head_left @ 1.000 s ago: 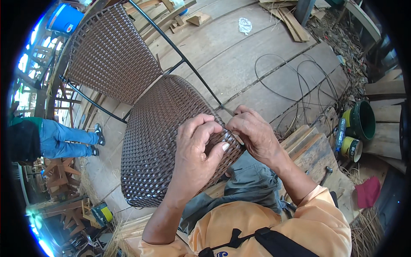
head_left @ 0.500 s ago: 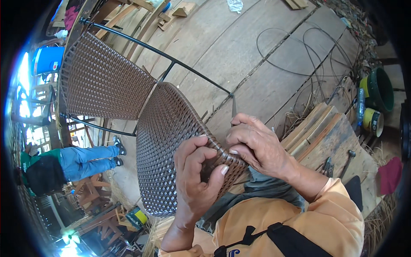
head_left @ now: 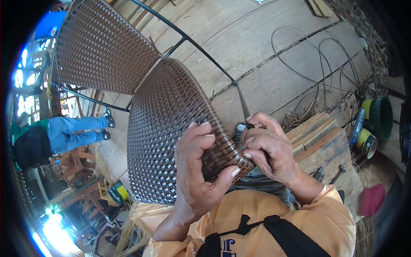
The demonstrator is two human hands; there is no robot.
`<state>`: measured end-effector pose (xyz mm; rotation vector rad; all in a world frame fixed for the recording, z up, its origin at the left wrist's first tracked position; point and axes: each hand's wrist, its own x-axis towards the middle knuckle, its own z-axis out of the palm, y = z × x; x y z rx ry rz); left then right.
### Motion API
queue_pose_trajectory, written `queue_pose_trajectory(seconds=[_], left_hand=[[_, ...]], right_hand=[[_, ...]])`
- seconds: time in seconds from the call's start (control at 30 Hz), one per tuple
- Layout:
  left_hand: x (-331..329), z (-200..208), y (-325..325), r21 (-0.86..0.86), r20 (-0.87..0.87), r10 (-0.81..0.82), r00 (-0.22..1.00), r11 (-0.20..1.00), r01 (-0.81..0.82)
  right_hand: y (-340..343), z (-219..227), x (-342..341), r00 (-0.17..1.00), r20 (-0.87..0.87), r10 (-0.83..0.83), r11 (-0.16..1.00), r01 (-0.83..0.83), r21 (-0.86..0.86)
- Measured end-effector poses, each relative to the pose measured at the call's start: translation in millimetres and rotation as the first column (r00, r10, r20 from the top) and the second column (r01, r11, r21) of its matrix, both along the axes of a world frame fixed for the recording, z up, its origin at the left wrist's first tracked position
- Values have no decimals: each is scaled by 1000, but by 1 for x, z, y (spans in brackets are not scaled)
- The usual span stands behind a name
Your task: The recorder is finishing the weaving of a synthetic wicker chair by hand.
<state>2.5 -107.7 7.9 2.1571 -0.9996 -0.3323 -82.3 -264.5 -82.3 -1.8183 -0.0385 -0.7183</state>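
A chair with a brown woven seat (head_left: 158, 128) and woven back (head_left: 107, 47) lies tilted in front of me on its dark metal frame (head_left: 201, 53). My left hand (head_left: 197, 171) is at the near right part of the seat, fingers raised and thumb apart, holding nothing. Close by, my right hand (head_left: 269, 150) has its thumb and fingers bent together against the wrapped corner of the rim. A narrow, tapered metal blade (head_left: 242, 103) sticks up from its curled fingers toward the frame's end. Whether a strand is pinched at the fingertips is too small to tell.
Loose dark cane strands (head_left: 317, 64) coil on the plank floor. Stacked boards (head_left: 317, 137) lie right, with a hammer (head_left: 339, 172) among tools. A dark green bucket (head_left: 381, 115) stands beyond. Another person (head_left: 60, 132) in jeans stands at the left.
The view has shifted. My left hand's fingers have straightened and spread away from the rim. My right hand stays by the corner, and more of the metal blade shows.
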Motion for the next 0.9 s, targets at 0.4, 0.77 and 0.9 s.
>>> queue_pose_trajectory(seconds=[0.4, 0.77, 0.9], left_hand=[[-8, -6, 11, -225, -42, 166, 985, 959, -171], [-4, 1, -2, 93, 114, 45, 992, 994, -56], [-4, -2, -3, 56, 111, 50, 993, 997, -56]], right_hand=[[-6, 9, 1, 998, -22, 64, 994, -62, 85], [-5, 22, 4, 992, -127, 17, 1000, -16, 10], [0, 25, 5, 989, -141, -50, 999, 46, -29]])
